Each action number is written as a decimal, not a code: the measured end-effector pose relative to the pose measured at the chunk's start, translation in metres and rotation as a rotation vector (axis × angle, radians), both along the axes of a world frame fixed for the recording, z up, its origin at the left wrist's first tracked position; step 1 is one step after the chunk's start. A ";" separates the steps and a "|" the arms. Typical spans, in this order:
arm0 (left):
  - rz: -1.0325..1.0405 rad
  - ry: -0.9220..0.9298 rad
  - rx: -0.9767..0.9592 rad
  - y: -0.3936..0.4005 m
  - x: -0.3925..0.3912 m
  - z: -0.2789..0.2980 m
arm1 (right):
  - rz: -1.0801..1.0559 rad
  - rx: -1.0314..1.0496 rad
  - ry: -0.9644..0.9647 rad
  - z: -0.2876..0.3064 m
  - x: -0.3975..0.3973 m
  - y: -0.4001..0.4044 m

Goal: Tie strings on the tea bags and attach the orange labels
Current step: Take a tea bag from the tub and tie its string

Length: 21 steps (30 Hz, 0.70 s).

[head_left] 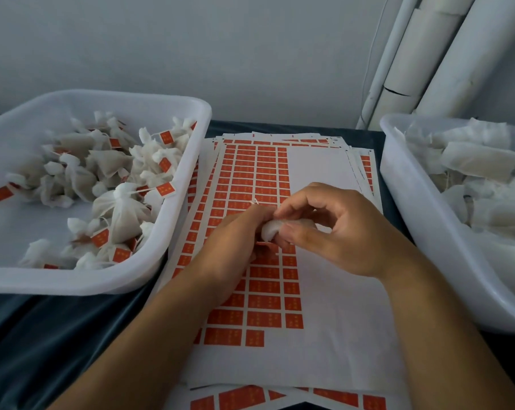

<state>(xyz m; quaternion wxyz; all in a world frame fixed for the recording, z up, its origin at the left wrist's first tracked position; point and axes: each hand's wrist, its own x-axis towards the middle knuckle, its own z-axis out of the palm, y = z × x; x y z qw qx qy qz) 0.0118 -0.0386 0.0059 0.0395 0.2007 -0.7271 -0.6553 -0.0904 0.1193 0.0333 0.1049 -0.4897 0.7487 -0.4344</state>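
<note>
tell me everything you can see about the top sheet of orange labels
The top label sheet is white backing paper lying flat on a stack of similar sheets, between two white tubs. Small orange rectangular labels sit in a grid on its left part; the right part and lower edge are bare white, apparently already peeled. Both hands and forearms are above its middle, hiding part of the grid.

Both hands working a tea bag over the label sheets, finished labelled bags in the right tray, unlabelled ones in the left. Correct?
Trays are swapped. The head view shows labelled tea bags in the left tray and unlabelled bags in the right tray. Both hands do hold a tea bag over the label sheets.
</note>
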 end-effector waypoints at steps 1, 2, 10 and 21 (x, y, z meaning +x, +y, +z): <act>0.010 -0.005 -0.008 0.000 0.000 -0.001 | 0.001 0.002 0.003 0.000 0.000 0.000; 0.020 -0.013 -0.016 -0.001 0.000 -0.002 | 0.003 0.010 0.009 0.000 0.001 0.000; 0.086 -0.035 -0.096 -0.001 -0.003 -0.003 | -0.016 0.065 0.110 -0.003 0.003 -0.002; 0.088 -0.057 0.002 0.000 -0.002 0.004 | -0.176 0.099 0.209 -0.012 0.002 -0.013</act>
